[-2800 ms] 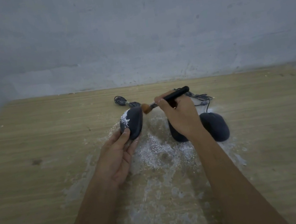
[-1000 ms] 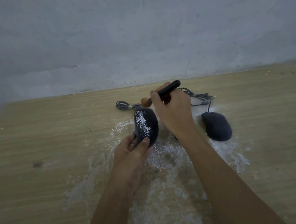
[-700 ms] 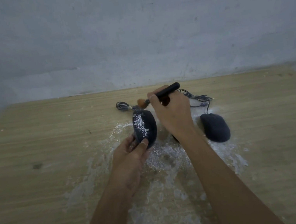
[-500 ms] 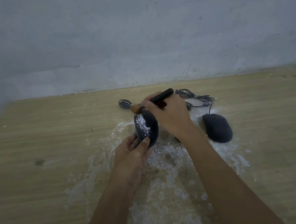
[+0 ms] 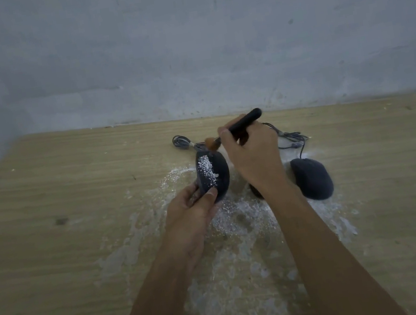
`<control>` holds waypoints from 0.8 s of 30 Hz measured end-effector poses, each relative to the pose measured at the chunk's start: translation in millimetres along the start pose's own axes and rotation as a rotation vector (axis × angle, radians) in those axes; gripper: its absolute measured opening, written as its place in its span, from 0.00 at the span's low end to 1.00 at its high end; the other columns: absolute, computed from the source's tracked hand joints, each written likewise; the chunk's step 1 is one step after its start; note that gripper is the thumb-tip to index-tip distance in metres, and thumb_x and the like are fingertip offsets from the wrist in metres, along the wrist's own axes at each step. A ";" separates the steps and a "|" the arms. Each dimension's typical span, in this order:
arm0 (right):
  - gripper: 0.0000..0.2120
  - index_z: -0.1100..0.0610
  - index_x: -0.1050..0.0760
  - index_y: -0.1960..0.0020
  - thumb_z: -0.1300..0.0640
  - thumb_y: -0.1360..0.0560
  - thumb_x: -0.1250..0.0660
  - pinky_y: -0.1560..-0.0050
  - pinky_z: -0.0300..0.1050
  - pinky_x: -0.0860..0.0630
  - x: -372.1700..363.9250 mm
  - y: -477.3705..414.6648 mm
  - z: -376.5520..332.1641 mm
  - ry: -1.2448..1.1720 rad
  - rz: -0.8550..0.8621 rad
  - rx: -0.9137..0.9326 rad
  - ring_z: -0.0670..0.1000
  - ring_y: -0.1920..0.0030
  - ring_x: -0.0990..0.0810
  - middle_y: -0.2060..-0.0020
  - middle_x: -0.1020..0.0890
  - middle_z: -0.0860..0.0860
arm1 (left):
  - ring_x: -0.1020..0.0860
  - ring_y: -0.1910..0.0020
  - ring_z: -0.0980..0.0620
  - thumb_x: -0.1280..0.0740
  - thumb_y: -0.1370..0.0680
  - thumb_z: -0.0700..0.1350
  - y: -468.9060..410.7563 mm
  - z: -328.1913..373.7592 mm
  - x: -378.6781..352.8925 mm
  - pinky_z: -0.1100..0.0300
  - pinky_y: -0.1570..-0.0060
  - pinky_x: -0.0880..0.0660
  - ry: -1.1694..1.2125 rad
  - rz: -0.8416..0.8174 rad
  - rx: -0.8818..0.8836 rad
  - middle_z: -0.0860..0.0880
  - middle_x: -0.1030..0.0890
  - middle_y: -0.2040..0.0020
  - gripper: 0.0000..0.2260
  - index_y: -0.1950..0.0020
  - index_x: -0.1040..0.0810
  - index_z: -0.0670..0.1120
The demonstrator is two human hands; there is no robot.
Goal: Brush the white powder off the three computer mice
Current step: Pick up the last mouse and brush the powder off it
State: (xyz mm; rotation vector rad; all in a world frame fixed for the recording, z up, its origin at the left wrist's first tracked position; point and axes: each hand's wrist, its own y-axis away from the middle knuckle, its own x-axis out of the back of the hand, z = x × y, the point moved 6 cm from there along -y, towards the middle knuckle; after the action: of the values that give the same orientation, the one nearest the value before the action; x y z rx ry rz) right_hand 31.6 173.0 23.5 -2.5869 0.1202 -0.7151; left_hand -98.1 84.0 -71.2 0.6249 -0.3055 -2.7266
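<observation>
The person's left hand (image 5: 191, 214) is gripping a dark mouse (image 5: 216, 175) by its near end, with the thumb curled over the top, and is tilting it up off the wooden table (image 5: 77, 232). A streak of white powder (image 5: 206, 169) is clinging to the mouse's left flank. The right hand (image 5: 253, 158) is pinching a black-handled brush (image 5: 242, 123). Its orange bristles are sitting right at the mouse's 12 o'clock tip, though I can't tell whether they are touching it. At about 3 o'clock from the held mouse, a second mouse (image 5: 312, 177) is lying flat, apart from it. A dark sliver of a third mouse (image 5: 255, 194) is peeking out behind the right wrist. Spilled powder (image 5: 238, 220) is spreading over the table toward 6 o'clock, and cables (image 5: 291, 138) are trailing off at 1 o'clock.
</observation>
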 end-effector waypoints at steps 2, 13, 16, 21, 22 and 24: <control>0.12 0.49 0.24 0.63 0.50 0.22 0.30 0.70 0.30 0.34 -6.8 2.4 -3.2 0.053 -0.141 0.010 0.40 0.72 0.26 0.72 0.25 0.42 | 0.16 0.45 0.50 0.31 0.23 0.33 0.6 -0.4 -0.5 0.54 0.41 0.22 0.001 -0.003 0.003 0.46 0.14 0.47 0.10 0.44 0.20 0.44; 0.12 0.55 0.16 0.53 0.47 0.22 0.30 0.66 0.35 0.31 -3.1 -0.3 2.5 -0.082 -0.068 -0.048 0.42 0.68 0.22 0.68 0.20 0.45 | 0.16 0.44 0.49 0.32 0.23 0.33 -0.9 -1.9 -2.1 0.54 0.42 0.22 0.041 -0.007 0.002 0.45 0.15 0.44 0.13 0.39 0.22 0.41; 0.13 0.57 0.18 0.54 0.48 0.21 0.31 0.67 0.30 0.32 3.6 -3.0 4.0 -0.020 -0.002 -0.052 0.42 0.66 0.22 0.66 0.20 0.46 | 0.17 0.43 0.48 0.31 0.23 0.33 -2.6 -2.1 0.0 0.53 0.41 0.22 0.040 -0.003 0.001 0.44 0.16 0.43 0.16 0.36 0.23 0.40; 0.16 0.58 0.18 0.55 0.45 0.22 0.31 0.67 0.38 0.29 -6.5 -0.1 4.7 -0.013 -0.114 -0.056 0.46 0.68 0.22 0.67 0.19 0.50 | 0.17 0.43 0.48 0.31 0.23 0.33 -4.0 -2.0 2.3 0.53 0.41 0.22 0.041 0.001 0.005 0.44 0.15 0.43 0.16 0.35 0.24 0.40; 0.15 0.57 0.19 0.56 0.46 0.22 0.31 0.67 0.37 0.28 -3.4 -0.4 4.2 -0.037 -0.075 -0.066 0.45 0.67 0.22 0.67 0.19 0.49 | 0.17 0.43 0.49 0.32 0.23 0.33 -3.7 -1.3 2.4 0.53 0.41 0.22 0.036 -0.002 0.001 0.44 0.15 0.43 0.16 0.35 0.23 0.40; 0.11 0.54 0.22 0.57 0.48 0.21 0.32 0.68 0.30 0.29 2.7 -1.1 1.0 -0.021 -0.021 -0.050 0.42 0.68 0.23 0.68 0.22 0.45 | 0.17 0.44 0.49 0.32 0.23 0.33 -3.1 -0.5 1.0 0.53 0.41 0.22 0.026 -0.009 -0.008 0.44 0.15 0.44 0.16 0.36 0.23 0.41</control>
State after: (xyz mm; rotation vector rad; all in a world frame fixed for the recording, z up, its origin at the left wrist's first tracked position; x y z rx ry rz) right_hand 34.4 173.9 24.5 -2.6458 0.1057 -0.7008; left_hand -99.6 86.4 -72.8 0.6610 -0.2864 -2.7240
